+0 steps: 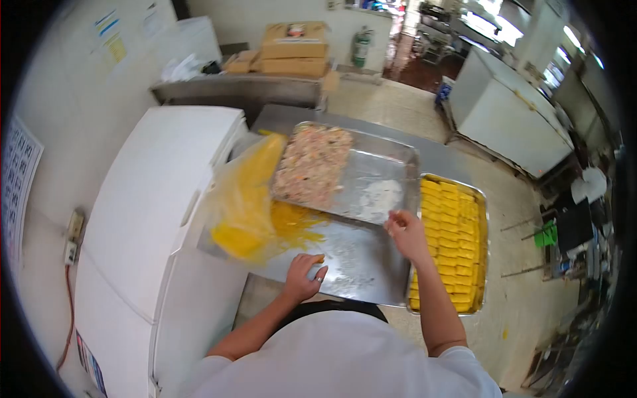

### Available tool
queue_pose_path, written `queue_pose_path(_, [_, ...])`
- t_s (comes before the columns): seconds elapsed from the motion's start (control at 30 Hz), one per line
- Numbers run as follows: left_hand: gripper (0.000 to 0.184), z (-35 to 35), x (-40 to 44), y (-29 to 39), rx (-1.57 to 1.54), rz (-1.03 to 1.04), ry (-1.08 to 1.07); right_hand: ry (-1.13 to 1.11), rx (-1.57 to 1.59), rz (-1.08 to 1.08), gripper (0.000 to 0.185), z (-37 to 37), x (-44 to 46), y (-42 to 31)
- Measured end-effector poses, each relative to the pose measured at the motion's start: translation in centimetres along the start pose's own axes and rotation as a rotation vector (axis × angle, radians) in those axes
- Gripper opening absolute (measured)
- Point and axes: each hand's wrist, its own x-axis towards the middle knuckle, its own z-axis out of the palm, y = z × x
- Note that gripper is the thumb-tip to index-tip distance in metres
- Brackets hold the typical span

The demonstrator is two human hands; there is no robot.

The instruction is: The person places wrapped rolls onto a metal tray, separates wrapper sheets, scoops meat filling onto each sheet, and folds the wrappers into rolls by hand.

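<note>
My left hand (305,275) is over the near edge of a metal work tray (361,255), its fingers closed round a small yellow-orange piece. My right hand (403,232) hangs at the near right corner of a second metal tray (381,159), beside white powder (381,198); its fingertips are pressed together, and what they hold, if anything, is too small to name. Chopped pinkish filling (313,162) covers the left part of that tray. Loose yellow strips (292,225) lie by the mouth of a clear plastic bag (245,205) of yellow material.
Right of my right arm, a tray holds rows of yellow rolls (448,245). A white freezer (166,179) stands at left, another white chest (504,106) at back right. Cardboard boxes (294,50) and a green cylinder (361,48) are at the back.
</note>
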Motion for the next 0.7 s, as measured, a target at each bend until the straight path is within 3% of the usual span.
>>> queue_pose_path(0.17, [0.025,-8.8,-0.3,-4.6,0.043,-0.058,0.114,-0.298,-0.031,-0.044,0.035,14.2,-4.0,-3.2])
queue_pose_path(0.3, [0.022,-13.2,-1.1,-10.4,0.146,-0.309,0.198,-0.488,0.042,-0.08,0.036,21.2,-7.4,-8.3])
queue_pose_path(0.4, [0.024,-15.9,0.0,-14.7,0.241,-0.352,0.207,-0.736,0.043,-0.141,0.04,26.2,-7.9,-10.4])
queue_pose_path(0.5, [0.03,-17.9,0.7,-16.8,0.35,-0.274,0.06,-0.527,-0.051,-0.378,0.044,31.3,-6.2,-9.0])
queue_pose_path(0.6, [0.037,-19.2,0.5,-17.1,0.399,-0.274,-0.059,-0.175,-0.299,-0.447,0.054,33.0,-3.9,-7.2])
queue_pose_path(0.7, [0.04,-19.5,0.3,-16.1,0.411,-0.175,-0.138,-0.32,-0.087,-0.048,0.05,31.1,-3.4,-8.1])
